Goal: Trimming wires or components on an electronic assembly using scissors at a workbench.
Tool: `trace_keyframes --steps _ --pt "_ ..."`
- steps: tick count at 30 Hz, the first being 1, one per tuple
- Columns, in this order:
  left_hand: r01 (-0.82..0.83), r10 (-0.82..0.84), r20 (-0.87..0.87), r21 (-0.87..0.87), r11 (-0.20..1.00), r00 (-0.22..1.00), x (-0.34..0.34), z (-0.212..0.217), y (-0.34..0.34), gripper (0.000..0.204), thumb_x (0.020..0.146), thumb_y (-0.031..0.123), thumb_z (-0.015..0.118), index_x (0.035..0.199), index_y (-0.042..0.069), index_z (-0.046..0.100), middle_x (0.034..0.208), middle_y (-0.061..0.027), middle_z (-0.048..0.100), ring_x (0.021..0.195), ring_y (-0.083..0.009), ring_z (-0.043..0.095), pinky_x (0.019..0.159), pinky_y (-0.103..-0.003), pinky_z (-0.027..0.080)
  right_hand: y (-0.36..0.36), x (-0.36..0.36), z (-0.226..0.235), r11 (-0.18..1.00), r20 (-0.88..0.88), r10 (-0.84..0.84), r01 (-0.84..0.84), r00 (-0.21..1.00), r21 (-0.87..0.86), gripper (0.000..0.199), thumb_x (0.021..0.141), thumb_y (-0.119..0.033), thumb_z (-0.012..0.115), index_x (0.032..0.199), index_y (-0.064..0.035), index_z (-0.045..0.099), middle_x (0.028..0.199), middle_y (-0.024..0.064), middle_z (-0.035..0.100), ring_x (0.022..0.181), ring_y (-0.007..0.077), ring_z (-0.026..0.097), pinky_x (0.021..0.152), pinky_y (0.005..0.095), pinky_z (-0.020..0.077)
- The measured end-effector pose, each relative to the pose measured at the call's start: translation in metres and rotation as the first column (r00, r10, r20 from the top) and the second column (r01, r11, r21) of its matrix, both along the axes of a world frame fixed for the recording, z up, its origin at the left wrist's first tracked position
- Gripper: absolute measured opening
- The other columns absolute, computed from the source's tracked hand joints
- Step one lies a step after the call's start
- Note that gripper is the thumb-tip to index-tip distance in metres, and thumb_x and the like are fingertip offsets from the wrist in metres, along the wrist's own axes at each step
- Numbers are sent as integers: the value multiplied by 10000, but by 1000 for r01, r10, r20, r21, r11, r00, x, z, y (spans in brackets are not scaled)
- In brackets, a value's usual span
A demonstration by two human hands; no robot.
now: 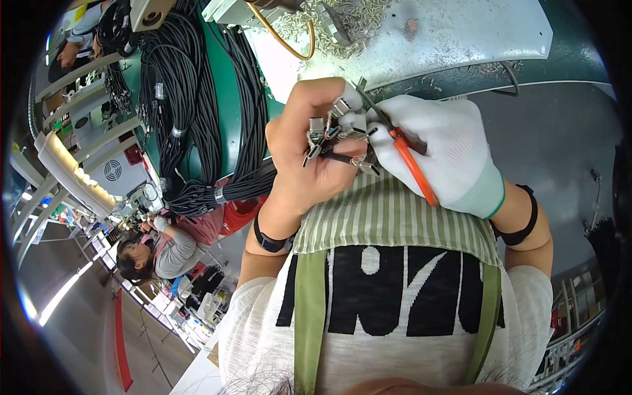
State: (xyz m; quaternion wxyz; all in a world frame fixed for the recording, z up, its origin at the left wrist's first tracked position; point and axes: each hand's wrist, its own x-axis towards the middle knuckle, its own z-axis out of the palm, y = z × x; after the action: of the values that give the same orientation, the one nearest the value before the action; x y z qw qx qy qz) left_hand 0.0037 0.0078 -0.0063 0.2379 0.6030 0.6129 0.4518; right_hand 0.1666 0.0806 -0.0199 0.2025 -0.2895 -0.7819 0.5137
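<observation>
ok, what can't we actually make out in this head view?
- Tool tips: the orange-handled cutters in the gloved right hand end inside the cluster of metal connectors, so the part being cut is hidden.
- Left hand fingers cover how many connectors it holds.
- Scraps on the grey bench top: too small to identify.
- Black cable bundles: ends bent and cut off by the fisheye rim.

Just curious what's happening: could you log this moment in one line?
left hand: holds cable plugs | right hand: gloved, holds orange-handled cutters at plugs
</observation>
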Motion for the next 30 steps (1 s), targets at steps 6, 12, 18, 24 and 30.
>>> trace_keyframes --steps 6,12,18,24,30 --pt "-127 236 491 -244 961 839 0 -5 -5 208 771 -44 623 962 -11 547 767 -18 611 671 -53 539 642 -201 438 0 -7 0 985 6 -3 4 1000 -174 108 800 -131 640 872 -50 637 599 82 541 480 183 525 475 277 412" --pt "-172 286 305 -352 920 908 -4 -1 1 167 760 -23 664 909 -25 590 745 -19 625 678 -55 563 615 -204 449 1 -17 -19 855 -19 -205 189 979 483 122 815 -145 634 874 -39 634 627 84 563 495 153 540 486 275 413" --pt "-177 338 388 -394 902 858 -8 -6 9 119 770 -24 657 875 -6 605 727 -17 611 658 -54 551 572 -202 433 5 -10 -23 988 -60 -43 52 997 144 151 831 -183 632 859 -35 635 604 74 551 491 133 542 479 287 417" --pt "60 328 771 -427 902 546 -67 -26 16 28 844 44 591 850 38 564 593 45 455 488 -28 374 430 -183 282 41 -4 -19 997 12 0 1 1000 -74 209 865 -231 589 793 -36 609 558 35 551 450 105 534 428 270 408" --pt "128 338 741 -493 861 581 -78 -30 68 76 868 69 553 804 50 518 561 55 365 451 -23 263 406 -178 186 99 -46 -25 995 -62 -11 5 998 -98 254 863 -269 592 760 -37 596 562 39 570 468 135 553 441 265 423"
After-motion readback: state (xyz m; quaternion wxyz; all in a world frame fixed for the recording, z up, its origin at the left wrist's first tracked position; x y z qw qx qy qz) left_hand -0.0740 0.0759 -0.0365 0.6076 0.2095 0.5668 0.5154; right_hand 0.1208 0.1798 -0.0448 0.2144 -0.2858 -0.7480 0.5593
